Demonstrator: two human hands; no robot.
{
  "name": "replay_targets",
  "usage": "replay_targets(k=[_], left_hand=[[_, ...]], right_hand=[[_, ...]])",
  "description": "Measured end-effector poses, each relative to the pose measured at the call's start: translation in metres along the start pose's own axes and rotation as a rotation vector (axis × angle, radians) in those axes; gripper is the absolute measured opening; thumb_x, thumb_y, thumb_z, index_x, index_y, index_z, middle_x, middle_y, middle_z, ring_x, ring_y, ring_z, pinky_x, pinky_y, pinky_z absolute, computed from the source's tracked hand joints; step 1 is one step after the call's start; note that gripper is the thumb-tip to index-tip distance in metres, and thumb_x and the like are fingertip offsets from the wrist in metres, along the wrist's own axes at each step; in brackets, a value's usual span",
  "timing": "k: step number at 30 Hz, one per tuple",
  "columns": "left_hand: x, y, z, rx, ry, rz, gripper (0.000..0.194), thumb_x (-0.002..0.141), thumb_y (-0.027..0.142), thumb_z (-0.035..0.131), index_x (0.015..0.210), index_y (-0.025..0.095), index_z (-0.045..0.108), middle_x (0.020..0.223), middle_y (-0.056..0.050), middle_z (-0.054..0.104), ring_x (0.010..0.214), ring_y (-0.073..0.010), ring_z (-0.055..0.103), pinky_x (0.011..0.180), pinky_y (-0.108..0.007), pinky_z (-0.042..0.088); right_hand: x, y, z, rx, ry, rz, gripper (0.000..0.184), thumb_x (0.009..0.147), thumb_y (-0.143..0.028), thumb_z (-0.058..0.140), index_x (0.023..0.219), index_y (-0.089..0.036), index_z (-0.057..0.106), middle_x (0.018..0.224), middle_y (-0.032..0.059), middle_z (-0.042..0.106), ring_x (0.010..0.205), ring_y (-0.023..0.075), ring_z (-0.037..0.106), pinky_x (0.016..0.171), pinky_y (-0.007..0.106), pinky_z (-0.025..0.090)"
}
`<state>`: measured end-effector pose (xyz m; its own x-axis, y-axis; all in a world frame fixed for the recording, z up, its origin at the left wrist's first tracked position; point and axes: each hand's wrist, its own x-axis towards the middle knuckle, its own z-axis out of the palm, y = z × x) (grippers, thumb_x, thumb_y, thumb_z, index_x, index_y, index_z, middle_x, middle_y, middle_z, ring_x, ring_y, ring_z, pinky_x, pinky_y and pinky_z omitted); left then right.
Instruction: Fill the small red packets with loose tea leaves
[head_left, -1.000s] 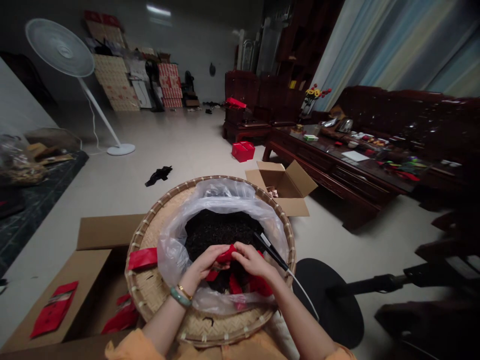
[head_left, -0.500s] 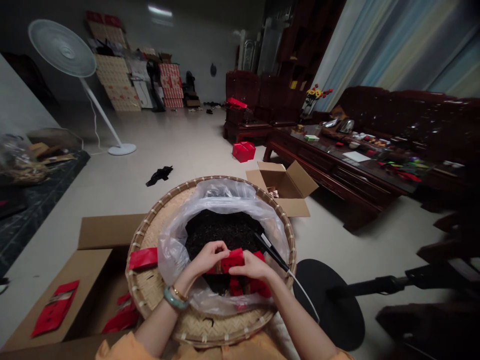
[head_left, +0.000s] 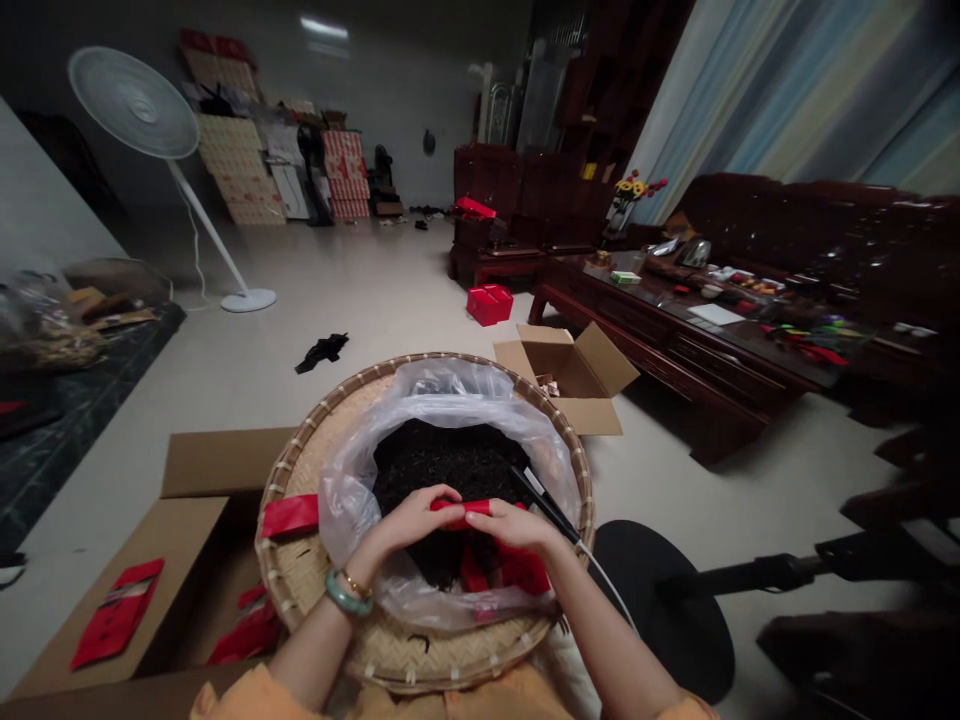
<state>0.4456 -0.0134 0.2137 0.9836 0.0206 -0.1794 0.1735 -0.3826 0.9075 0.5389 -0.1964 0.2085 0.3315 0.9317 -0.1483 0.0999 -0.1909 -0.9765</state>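
Observation:
My left hand [head_left: 411, 520] and my right hand [head_left: 511, 524] meet over a clear plastic bag [head_left: 352, 490] full of dark loose tea [head_left: 442, 462]. Both pinch the same small red packet [head_left: 465, 510], held flat between them. More red packets [head_left: 517, 572] lie in the bag below my hands. The bag rests in a round woven bamboo tray [head_left: 300, 580] on my lap. A black tool with a white cord [head_left: 544, 502] leans in the bag just right of my right hand. My left wrist wears a green bangle.
An open cardboard box [head_left: 187, 520] with red packets [head_left: 118, 612] sits at the left. A smaller open box [head_left: 574, 372] lies beyond the tray. A black round stand base [head_left: 667, 610], a dark wooden table [head_left: 675, 330] and a white fan [head_left: 150, 110] surround me.
My hands turned the red packet from bunched up to stretched flat and level between them. The view shifted slightly.

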Motion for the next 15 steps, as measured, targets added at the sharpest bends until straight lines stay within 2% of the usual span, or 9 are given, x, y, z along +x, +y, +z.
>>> replay_targets(k=[2,4,7,9,12,15], left_hand=[[-0.002,-0.002,-0.002,0.022,-0.107,0.033,0.046,0.062,0.040,0.070,0.104,0.019,0.065,0.094,-0.003,0.068,0.083,-0.0186,0.059,0.072,-0.023,0.043],[-0.003,-0.003,-0.001,-0.002,-0.209,0.038,0.056,0.054,0.035,0.077,0.106,0.020,0.064,0.093,-0.003,0.068,0.080,-0.0184,0.059,0.069,-0.023,0.044],[0.001,-0.005,0.007,-0.149,-0.302,-0.081,0.054,0.059,0.034,0.074,0.109,0.019,0.061,0.081,-0.002,0.067,0.062,-0.0142,0.057,0.054,-0.021,0.042],[0.003,-0.009,0.015,-0.260,-0.272,-0.168,0.049,0.064,0.039,0.070,0.107,0.017,0.060,0.073,-0.001,0.064,0.051,-0.0108,0.052,0.046,-0.020,0.038],[0.003,-0.016,0.022,-0.454,-0.141,-0.181,0.050,0.062,0.052,0.069,0.093,0.013,0.062,0.066,-0.001,0.061,0.045,-0.0075,0.046,0.042,-0.018,0.035],[0.000,-0.022,0.022,-0.690,-0.015,-0.209,0.060,0.064,0.067,0.058,0.084,0.011,0.063,0.057,-0.003,0.060,0.043,-0.0094,0.048,0.042,-0.021,0.036]], right_hand=[[0.001,-0.004,-0.003,-0.062,-0.090,0.004,0.053,0.082,-0.061,0.043,0.099,-0.018,0.068,0.088,0.0029,0.067,0.084,0.0187,0.057,0.085,0.036,0.043],[0.003,-0.008,-0.003,-0.153,-0.132,0.015,0.050,0.083,-0.060,0.041,0.095,-0.021,0.069,0.085,0.0017,0.067,0.084,0.0188,0.057,0.090,0.039,0.039],[0.006,-0.014,0.001,-0.266,-0.165,0.003,0.047,0.084,-0.058,0.041,0.075,-0.022,0.069,0.066,-0.0016,0.063,0.077,0.0173,0.058,0.100,0.042,0.029],[0.009,-0.017,0.002,-0.272,-0.147,-0.015,0.050,0.083,-0.059,0.042,0.062,-0.019,0.065,0.056,-0.0024,0.057,0.068,0.0157,0.056,0.097,0.041,0.032],[0.016,-0.018,-0.003,-0.108,0.016,-0.025,0.057,0.082,-0.062,0.038,0.064,-0.015,0.064,0.060,0.0007,0.060,0.064,0.0161,0.057,0.079,0.036,0.045],[0.027,-0.008,-0.017,0.076,0.350,-0.041,0.057,0.085,-0.060,0.033,0.079,-0.014,0.065,0.075,0.0063,0.066,0.075,0.0190,0.062,0.075,0.034,0.048]])
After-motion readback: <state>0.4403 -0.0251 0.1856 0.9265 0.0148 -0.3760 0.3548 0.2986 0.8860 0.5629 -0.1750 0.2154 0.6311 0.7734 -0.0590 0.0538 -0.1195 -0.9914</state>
